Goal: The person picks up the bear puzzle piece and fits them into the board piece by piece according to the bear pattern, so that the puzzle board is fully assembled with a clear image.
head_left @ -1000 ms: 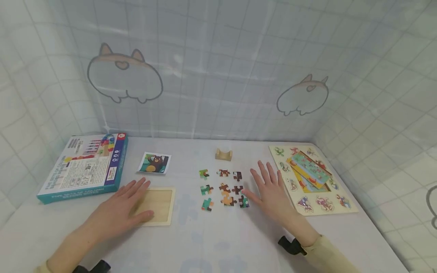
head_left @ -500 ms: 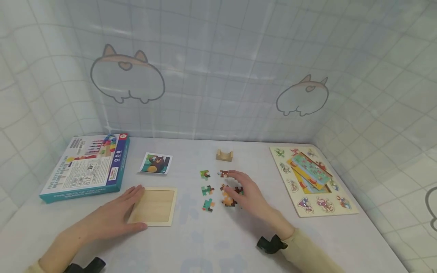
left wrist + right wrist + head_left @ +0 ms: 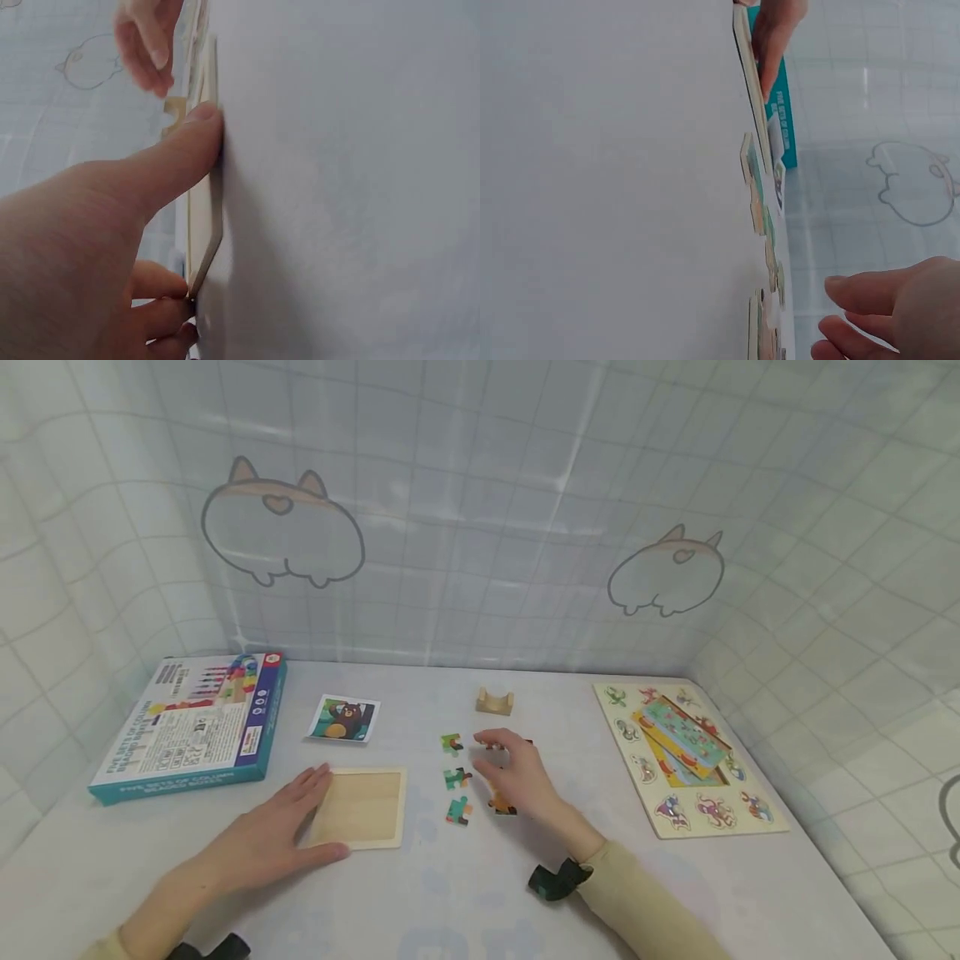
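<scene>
My left hand (image 3: 258,839) holds a shallow wooden tray (image 3: 400,810) by its left side, thumb along the near edge and fingers at the far left corner. The left wrist view shows the thumb (image 3: 184,154) against the tray's side (image 3: 202,225). My right hand (image 3: 521,777) hovers over jigsaw pieces, fingers loosely bent; in the right wrist view it appears above them, with nothing seen between thumb and fingers. Left of it, a column of jigsaw pieces (image 3: 457,778) lies uncovered. More pieces, such as an orange and brown one (image 3: 502,807), are partly hidden beneath the hand.
Behind the tray lies a picture card of a bear (image 3: 345,720). A boxed toy set (image 3: 187,727) is at the far left. A small notched wooden block (image 3: 495,702) stands behind the pieces. Cards (image 3: 682,739) rest on an animal puzzle board (image 3: 720,822) at right.
My right hand has moved left from beside the pieces to above them. The left hand has shifted from lying over the tray to gripping its edges, and the tray has slid right.
</scene>
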